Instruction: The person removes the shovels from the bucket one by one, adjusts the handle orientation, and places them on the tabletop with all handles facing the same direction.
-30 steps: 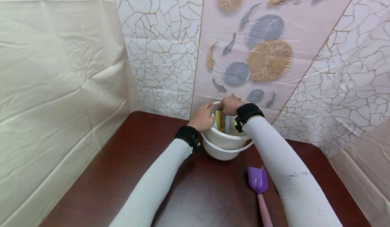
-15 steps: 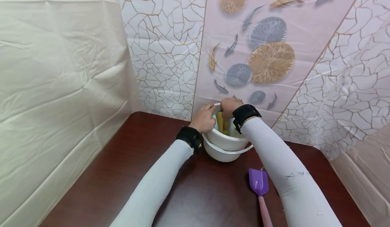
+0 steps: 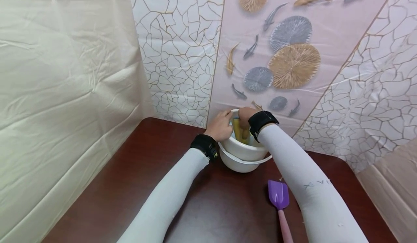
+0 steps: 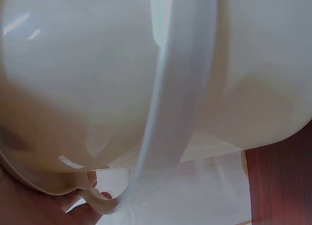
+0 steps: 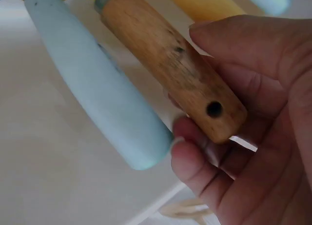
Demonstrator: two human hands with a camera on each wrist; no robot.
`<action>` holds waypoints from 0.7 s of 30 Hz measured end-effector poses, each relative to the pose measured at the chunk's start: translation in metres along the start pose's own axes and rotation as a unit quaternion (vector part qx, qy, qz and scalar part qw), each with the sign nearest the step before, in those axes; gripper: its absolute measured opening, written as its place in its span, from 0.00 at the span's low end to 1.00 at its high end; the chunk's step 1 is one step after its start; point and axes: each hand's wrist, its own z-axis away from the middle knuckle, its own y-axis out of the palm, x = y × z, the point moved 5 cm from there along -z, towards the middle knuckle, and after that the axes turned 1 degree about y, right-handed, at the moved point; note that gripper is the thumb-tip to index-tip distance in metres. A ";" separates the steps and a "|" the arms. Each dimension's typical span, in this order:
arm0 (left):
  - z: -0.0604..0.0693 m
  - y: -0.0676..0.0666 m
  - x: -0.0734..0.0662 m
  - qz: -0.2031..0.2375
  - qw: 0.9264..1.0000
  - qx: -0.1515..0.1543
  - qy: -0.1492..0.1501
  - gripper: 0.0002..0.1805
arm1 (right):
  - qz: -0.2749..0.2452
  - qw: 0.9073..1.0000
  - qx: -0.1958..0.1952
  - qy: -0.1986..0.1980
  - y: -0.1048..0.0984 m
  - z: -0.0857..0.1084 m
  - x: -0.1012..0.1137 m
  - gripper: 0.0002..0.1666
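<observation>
At the back of the table, my left hand (image 3: 220,126) grips the left rim of a white plastic basin (image 3: 242,150). This basin sits in a second white basin (image 3: 239,166). My right hand (image 3: 246,117) reaches inside the upper one. In the right wrist view its fingers and thumb are round a wooden handle (image 5: 165,59) with a dark hole near its end; the rest of that tool is mostly hidden. Beside it lie a light blue handle (image 5: 102,88) and a yellow handle (image 5: 207,3). The left wrist view shows mostly the basin wall (image 4: 87,64).
A purple shovel (image 3: 278,196) with a pink handle (image 3: 285,225) lies on the dark red-brown table (image 3: 156,163), close to my right forearm. Patterned cloth (image 3: 182,54) hangs directly behind the basins, and plain cream cloth (image 3: 75,76) hangs on the left.
My right hand has gone lower into the basin, and the handles inside lean differently. The left hand stays on the rim. The head view has shifted slightly.
</observation>
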 end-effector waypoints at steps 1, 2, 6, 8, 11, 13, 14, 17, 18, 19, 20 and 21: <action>0.000 -0.001 0.000 0.001 1.000 -0.001 0.001 0.38 | 0.004 1.000 0.006 0.001 0.002 -0.002 0.000 0.05; 0.000 -0.001 0.000 0.001 1.000 0.000 0.001 0.38 | 0.012 1.000 0.010 -0.001 0.004 -0.004 0.001 0.07; -0.001 -0.001 0.001 0.004 1.000 0.000 0.000 0.39 | 0.057 0.998 0.016 -0.009 0.010 -0.010 0.004 0.15; -0.002 0.000 0.001 0.003 1.000 -0.002 0.000 0.39 | 0.086 0.996 0.021 -0.010 0.014 -0.012 0.005 0.18; -0.002 0.000 0.001 0.000 1.000 -0.006 0.001 0.39 | 0.129 0.991 0.015 -0.017 0.021 -0.016 0.005 0.22; -0.002 0.000 0.001 -0.005 1.000 -0.009 0.004 0.38 | 0.157 0.987 0.005 -0.024 0.025 -0.019 0.004 0.22; -0.001 0.000 0.000 -0.006 1.000 -0.010 0.005 0.38 | 0.164 0.986 -0.002 -0.026 0.026 -0.020 0.004 0.21; -0.001 0.000 0.000 -0.005 1.000 -0.012 0.006 0.38 | 0.176 0.984 -0.014 -0.022 0.030 -0.024 0.002 0.21; -0.001 -0.001 0.000 -0.005 1.000 -0.012 0.006 0.38 | 0.177 0.984 -0.017 -0.020 0.031 -0.025 0.002 0.21; 0.000 -0.001 0.000 -0.005 1.000 -0.013 0.006 0.38 | 0.179 0.983 -0.018 -0.021 0.032 -0.026 0.001 0.21; 0.000 -0.001 0.000 -0.006 1.000 -0.013 0.006 0.38 | 0.181 0.983 -0.018 -0.023 0.033 -0.027 0.002 0.20; 0.000 0.000 0.000 -0.007 1.000 -0.013 0.006 0.38 | 0.182 0.983 -0.018 -0.028 0.034 -0.027 0.002 0.19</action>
